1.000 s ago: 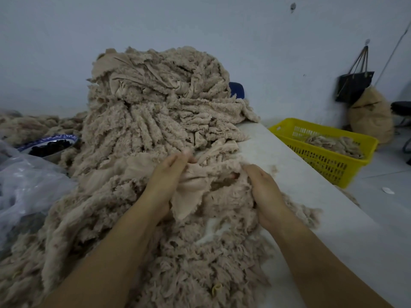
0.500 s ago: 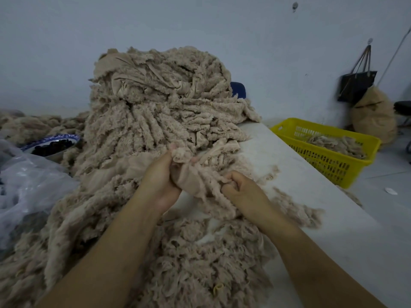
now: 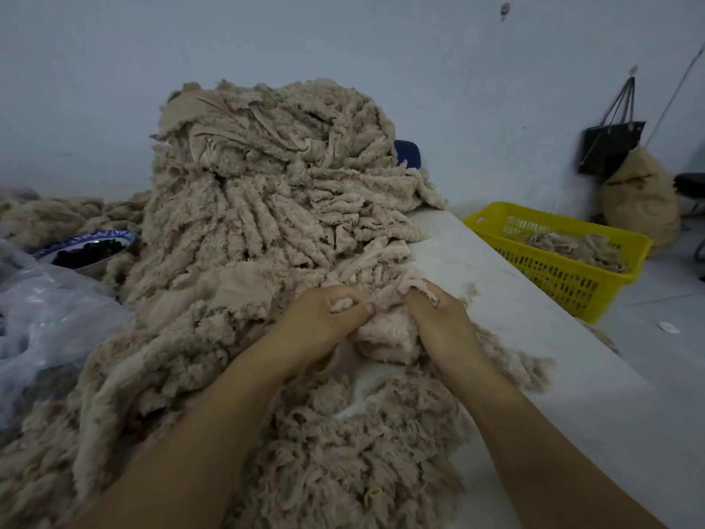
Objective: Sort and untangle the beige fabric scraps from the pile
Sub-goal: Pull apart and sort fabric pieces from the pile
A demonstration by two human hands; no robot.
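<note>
Beige fleecy fabric fills most of the head view: a tall pile of frayed scraps is heaped on the white surface, its strips fanning down and outward toward the person, and it spreads to the left edge of the frame. Just in front of the pile's foot, both bare forearms reach in from below. The left hand has its fingers curled over, pinching a small fluffy tuft against the thumb. The right hand sits just beside it, its fingers curled down into the same folded scrap, gripping its upper edge; the fingertips are buried in the nap. That scrap bridges the two hands and rests on the surface, touching the pile behind it. Nearer the camera, between the forearms, lies a lower heap of loose scraps, with bare patches of surface showing through. To the right, beyond the surface's edge, a yellow basket with perforated walls holds a shallow layer of the same beige pieces. Behind it a black bag hangs on the pale wall above a stuffed tan sack. A blue rounded object peeks from behind the pile. On the left, a crumpled clear plastic bag lies near a blue-and-white bowl of dark contents, both beside the pile
</note>
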